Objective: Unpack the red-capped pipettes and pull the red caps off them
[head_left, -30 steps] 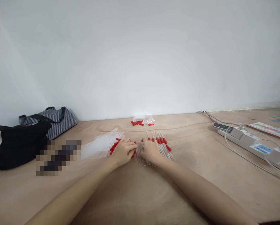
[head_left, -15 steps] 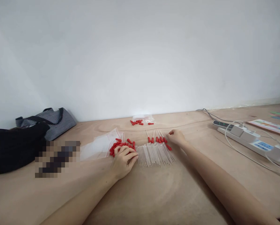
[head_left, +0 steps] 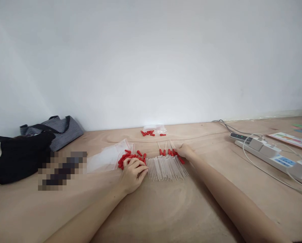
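My left hand [head_left: 133,173] rests at the near right edge of a pile of red rubber bulbs [head_left: 127,158], its fingers loosely curved and slightly apart. Nothing shows between them, though the fingertips' undersides are hidden. Right beside it lies a row of thin clear plastic tubes [head_left: 166,168]. Beyond the tubes are several droppers [head_left: 164,152], red bulbs towards me and clear stems pointing away. At the right end of these droppers is my right hand [head_left: 185,152], fingers bent together against a red-bulbed dropper; the hand partly covers it. One bulb [head_left: 181,160] lies at an angle below that hand.
Clear zip bags [head_left: 102,158] lie left of the pile. Farther back, near the wall, are more red bulbs [head_left: 147,133] and another bag [head_left: 154,128]. A power strip [head_left: 269,153] with cables stands at right; a black bag [head_left: 22,157] and a striped bag [head_left: 67,133] at left.
My right hand has moved left and slightly nearer, up against the droppers. The rightmost droppers now sit closer together. The left hand has stayed put.
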`<state>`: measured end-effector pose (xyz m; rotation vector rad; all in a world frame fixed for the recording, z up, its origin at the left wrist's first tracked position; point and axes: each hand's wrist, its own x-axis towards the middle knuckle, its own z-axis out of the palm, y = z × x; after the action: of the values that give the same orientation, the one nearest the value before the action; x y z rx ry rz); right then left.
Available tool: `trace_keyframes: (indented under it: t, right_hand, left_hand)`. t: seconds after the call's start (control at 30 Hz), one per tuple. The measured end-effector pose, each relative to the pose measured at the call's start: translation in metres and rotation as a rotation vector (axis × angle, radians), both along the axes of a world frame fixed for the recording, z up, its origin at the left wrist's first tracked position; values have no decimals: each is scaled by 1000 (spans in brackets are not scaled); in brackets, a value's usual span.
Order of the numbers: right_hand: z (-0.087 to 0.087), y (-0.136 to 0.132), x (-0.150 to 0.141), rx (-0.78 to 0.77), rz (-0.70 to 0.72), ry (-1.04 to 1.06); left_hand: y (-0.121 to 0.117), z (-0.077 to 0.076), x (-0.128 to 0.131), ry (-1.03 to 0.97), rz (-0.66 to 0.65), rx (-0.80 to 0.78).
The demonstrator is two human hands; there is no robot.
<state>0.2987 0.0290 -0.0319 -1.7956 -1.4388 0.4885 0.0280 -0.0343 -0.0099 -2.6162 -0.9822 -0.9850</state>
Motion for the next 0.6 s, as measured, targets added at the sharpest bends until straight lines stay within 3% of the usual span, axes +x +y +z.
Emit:
trace_keyframes:
  t: [0.1,0.2,0.37,0.6]
  right_hand:
    - [6,-6,-1,-24,-29,112]
    - [16,-19,0,51,2,250]
    - [23,-51,-4,137,129,498]
    - [23,-75,-42,32,385,870]
  left_hand:
    - [-1,1,0,-11,1,5]
    - [-2,3,1,-54,11,28]
    - [-4,4,2,-91,-4,59]
    - [-8,4,5,-154,89,33]
